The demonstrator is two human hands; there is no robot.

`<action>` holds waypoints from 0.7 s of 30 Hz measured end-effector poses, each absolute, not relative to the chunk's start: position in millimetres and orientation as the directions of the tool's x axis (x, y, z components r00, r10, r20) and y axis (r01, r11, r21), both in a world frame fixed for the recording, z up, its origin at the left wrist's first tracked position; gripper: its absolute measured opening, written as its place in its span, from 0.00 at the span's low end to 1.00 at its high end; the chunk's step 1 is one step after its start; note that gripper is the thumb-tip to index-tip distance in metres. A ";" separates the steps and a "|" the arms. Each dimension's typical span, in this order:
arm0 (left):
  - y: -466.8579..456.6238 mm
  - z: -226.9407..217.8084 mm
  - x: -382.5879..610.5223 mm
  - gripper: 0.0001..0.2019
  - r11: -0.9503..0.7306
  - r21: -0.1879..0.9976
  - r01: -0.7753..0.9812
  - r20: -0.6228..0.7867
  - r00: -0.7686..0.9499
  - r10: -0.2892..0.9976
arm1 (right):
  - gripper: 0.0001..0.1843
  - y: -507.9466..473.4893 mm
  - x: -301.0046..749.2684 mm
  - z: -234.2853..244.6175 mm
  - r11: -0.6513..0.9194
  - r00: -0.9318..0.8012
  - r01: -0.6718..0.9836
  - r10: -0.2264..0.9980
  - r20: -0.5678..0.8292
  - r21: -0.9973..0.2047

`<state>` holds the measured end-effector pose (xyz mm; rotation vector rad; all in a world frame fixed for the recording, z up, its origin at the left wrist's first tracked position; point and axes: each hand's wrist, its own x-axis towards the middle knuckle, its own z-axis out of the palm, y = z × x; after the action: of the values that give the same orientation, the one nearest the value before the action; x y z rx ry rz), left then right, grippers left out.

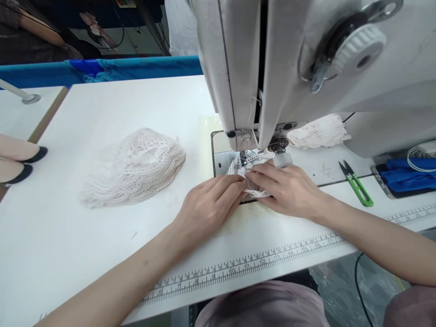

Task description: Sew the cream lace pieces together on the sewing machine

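Under the needle of a sewing machine [241,156] lies a piece of white lace [254,157], partly covered by my fingers. My left hand [211,202] pinches the lace's near left edge, fingers bent together. From the right, my right hand [289,190] grips the same lace close to the presser foot, its fingertips pressed onto the fabric. A stack of white lace pieces [139,165] sits on the table to the left of my hands. Another folded lace piece [320,131] rests behind my right hand, beneath the machine arm.
Green-handled thread snips [357,184] lie at the right, beside a dark tray with blue cloth [408,175]. A printed ruler [238,270] runs along the table's front edge. At the far left are two beige, black-tipped shapes [20,156]. Another person's arm [41,29] shows beyond the table.
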<state>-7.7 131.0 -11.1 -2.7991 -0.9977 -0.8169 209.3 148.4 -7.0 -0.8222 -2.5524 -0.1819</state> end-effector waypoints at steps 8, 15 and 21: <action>127.4 -8.4 -10.2 0.17 -0.777 -0.130 0.617 0.387 0.752 0.533 | 0.15 148.3 209.9 -3.6 0.833 -0.752 0.538 0.406 0.519 0.129; 127.9 -7.3 -12.1 0.17 -0.797 -0.143 0.586 0.374 0.778 0.505 | 0.15 149.0 209.6 -5.4 0.842 -0.756 0.527 0.401 0.518 0.117; 129.7 -9.2 -11.5 0.17 -0.802 -0.119 0.585 0.384 0.772 0.506 | 0.15 150.0 209.6 -5.9 0.838 -0.750 0.532 0.403 0.524 0.118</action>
<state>-11.5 129.7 -9.2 -2.7343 -0.8554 -0.4953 209.6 150.0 -5.9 -0.6886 -2.5261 -0.3570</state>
